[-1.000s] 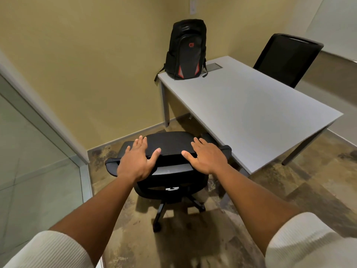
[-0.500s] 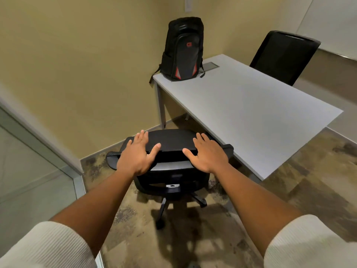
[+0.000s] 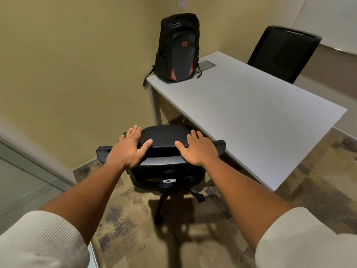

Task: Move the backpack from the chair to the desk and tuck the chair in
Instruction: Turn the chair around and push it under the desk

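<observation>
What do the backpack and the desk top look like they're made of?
The backpack looks like black woven synthetic fabric, with a smoother, faintly glossy front panel and red trim; it stands upright without sagging. The desk top looks like matte pale grey laminate, flat and even with thin crisp edges, though painted board can't be ruled out.

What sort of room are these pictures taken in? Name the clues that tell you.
Probably a small office or study room. A plain white desk with a cable hatch stands against the wall, two black swivel office chairs face it, and a glass partition closes one side.
</observation>
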Demonstrator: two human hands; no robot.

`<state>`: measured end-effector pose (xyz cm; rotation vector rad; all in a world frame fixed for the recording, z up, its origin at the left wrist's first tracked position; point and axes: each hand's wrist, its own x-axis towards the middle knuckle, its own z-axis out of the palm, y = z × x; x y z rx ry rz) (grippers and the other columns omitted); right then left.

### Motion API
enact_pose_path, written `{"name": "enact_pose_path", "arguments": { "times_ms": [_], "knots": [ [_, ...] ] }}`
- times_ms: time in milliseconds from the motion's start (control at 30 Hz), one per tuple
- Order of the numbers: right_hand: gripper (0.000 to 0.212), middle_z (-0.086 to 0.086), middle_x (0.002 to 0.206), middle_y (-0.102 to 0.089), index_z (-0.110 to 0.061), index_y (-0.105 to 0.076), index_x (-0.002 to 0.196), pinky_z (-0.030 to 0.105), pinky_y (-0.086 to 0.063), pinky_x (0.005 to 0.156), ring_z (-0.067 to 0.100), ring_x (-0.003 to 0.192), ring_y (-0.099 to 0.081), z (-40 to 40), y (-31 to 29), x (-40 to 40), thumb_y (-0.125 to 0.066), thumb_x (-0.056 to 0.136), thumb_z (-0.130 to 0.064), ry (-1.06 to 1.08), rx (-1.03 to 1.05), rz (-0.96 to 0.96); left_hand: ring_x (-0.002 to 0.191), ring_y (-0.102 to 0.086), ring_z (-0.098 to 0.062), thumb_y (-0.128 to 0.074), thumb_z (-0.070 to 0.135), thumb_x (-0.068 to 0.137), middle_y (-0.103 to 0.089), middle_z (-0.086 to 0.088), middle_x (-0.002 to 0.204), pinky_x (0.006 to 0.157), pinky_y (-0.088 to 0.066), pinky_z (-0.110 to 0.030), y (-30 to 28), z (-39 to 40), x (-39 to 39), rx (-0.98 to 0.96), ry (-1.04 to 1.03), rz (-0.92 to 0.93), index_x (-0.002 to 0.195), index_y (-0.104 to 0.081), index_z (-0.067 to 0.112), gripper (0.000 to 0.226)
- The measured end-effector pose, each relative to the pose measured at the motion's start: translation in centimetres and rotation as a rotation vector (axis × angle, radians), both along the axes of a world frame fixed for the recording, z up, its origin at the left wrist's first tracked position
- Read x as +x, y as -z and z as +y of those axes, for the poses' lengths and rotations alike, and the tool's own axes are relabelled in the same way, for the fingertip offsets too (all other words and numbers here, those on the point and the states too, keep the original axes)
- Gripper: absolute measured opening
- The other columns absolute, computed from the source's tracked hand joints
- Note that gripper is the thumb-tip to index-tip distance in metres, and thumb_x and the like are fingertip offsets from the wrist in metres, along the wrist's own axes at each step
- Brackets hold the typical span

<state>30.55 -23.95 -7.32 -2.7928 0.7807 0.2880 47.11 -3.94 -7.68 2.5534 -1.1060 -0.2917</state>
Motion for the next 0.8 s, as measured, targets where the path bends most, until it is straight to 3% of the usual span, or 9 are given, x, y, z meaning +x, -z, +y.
{"name": "enact_pose_path", "arguments": {
  "times_ms": [433,800],
  "knots": [
    [0.086,0.010,0.167,-0.006,-0.010,-0.018,0.157,0.046,-0.019,0.119,0.028,0.153,-0.003,2.9,-0.1,8.6,-0.009,0.096,-0.069,0.186,0.005,0.015,0.159,-0.011,-0.017,-0.034,0.066,0.101,-0.015,-0.003,0.172,0.128,-0.013,-0.038,-0.2,-0.6,12.2,-0.011,0.171,0.003,0.163,-0.020,0.016,0.082],
    [0.090,0.007,0.167,-0.012,-0.013,-0.022,0.157,0.046,-0.020,0.119,0.025,0.153,-0.008,2.3,0.2,13.3,-0.011,0.092,-0.075,0.308,-0.025,0.006,0.159,-0.014,-0.024,-0.029,0.073,0.098,-0.016,0.002,0.172,0.125,-0.024,-0.048,-0.4,-2.3,17.6,-0.015,0.238,0.041,0.164,-0.020,0.022,0.084]
  ]
}}
